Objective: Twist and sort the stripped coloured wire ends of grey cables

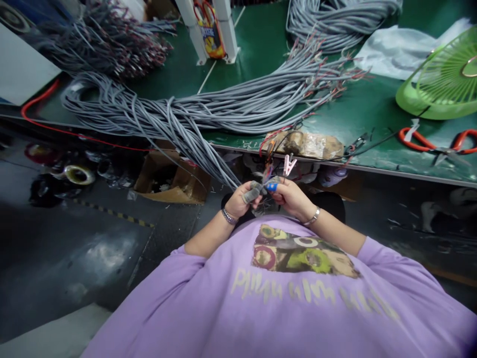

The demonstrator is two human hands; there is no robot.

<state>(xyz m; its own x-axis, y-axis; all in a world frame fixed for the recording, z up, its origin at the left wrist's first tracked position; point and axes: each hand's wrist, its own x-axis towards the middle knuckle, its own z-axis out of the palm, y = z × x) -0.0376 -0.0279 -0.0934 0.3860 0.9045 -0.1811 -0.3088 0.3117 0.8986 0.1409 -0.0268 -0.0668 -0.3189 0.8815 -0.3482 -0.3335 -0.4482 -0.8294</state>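
My left hand (245, 199) is closed, its wrapped fingers pinching the end of a grey cable from the bundle (208, 154) that hangs over the bench edge. Against it, my right hand (288, 195) is closed too, with blue tape on a finger, and the fingertips of both meet. What exactly sits between the right fingers is too small to make out. Just above the hands, thin coloured wires (267, 166) show at the bench edge, next to a pink clothespin (289, 164). A taped cardboard piece (313, 145) lies behind them.
Grey cables (238, 107) stretch along the green bench (376, 112). A green fan (439, 79) and red-handled pliers (421, 140) lie to the right. More cable heaps (112, 44) stand at the back. Below the edge is a cardboard box (179, 186); a red cord (93, 139) runs left.
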